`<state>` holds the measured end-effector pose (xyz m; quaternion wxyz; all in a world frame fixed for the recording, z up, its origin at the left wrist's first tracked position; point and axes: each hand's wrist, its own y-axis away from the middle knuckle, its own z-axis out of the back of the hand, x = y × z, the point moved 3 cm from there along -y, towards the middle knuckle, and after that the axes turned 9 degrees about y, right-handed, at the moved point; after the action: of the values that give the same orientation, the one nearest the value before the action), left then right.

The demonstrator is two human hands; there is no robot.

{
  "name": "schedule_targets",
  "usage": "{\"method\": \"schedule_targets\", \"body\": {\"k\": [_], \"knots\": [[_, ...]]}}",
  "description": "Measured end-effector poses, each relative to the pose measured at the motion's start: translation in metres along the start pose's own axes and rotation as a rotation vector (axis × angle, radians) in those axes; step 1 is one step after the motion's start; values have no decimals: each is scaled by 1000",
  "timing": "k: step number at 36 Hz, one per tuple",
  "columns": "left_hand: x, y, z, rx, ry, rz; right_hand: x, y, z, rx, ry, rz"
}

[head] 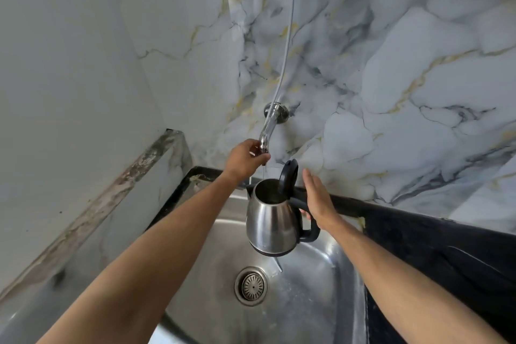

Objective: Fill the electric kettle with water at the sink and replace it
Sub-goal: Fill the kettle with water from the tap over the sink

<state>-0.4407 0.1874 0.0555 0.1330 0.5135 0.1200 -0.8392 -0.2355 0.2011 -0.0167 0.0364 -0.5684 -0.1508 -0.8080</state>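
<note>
A steel electric kettle (272,222) with a black handle hangs in the air above the steel sink (315,285), its black lid (289,178) flipped up. My right hand (318,198) holds it by the handle, fingers stretched out over the top. My left hand (247,159) is closed around the end of the chrome tap (269,127) that comes out of the wall. A thin thread of water falls from the tap into the kettle's open mouth.
The sink's round drain strainer (251,286) lies below the kettle. A black counter (435,248) runs along the right. Marble-patterned wall tiles stand behind, and a grey cable (287,45) hangs down to the tap. A worn stone ledge (111,193) is at left.
</note>
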Motion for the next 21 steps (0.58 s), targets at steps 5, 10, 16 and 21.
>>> {"method": "schedule_targets", "body": {"k": [5, 10, 16, 21], "knots": [[2, -4, -2, -71, -153, -58, 6, -10, -8, -23, -24, 14], [-9, -9, -4, -107, -399, -77, 8, -17, -11, -36, -30, 52], [-23, -18, -7, -49, -477, -17, 12, -21, -15, -89, 37, 122], [-25, -24, -3, 0, -451, 42, 16, -20, -16, -101, 56, 105]]}}
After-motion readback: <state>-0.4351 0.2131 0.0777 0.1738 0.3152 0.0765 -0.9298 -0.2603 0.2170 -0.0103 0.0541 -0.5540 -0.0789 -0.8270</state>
